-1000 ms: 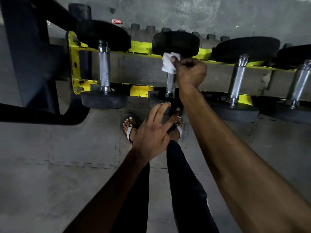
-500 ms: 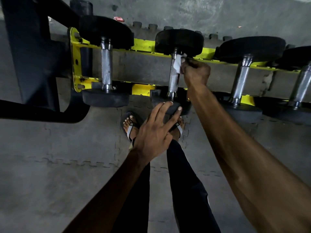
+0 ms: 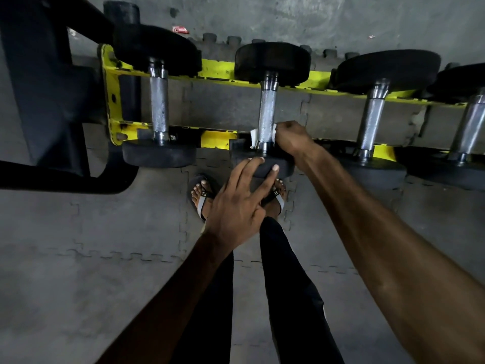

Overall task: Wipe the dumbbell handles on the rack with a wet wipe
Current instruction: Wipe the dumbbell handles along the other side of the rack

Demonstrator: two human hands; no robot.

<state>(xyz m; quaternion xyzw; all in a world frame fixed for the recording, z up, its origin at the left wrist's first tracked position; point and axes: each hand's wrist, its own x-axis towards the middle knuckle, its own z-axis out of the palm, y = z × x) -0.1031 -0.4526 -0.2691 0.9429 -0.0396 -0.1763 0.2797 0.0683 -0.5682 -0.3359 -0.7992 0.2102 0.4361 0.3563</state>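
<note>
Right hand point(image 3: 291, 137) slid down to near end of middle dumbbell handle point(image 3: 267, 109), fingers clamped on white wipe point(image 3: 253, 136), left hand point(image 3: 236, 206) lay with fingers apart on front weight point(image 3: 284, 168), yellow rack point(image 3: 215, 68) beneath.

A gym's weight area is pictured: black-headed dumbbells point(image 3: 273, 61) with knurled steel handles are kept on a yellow rack point(image 3: 215, 70), and the floor is covered in interlocking rubber mats point(image 3: 78, 285).
</note>
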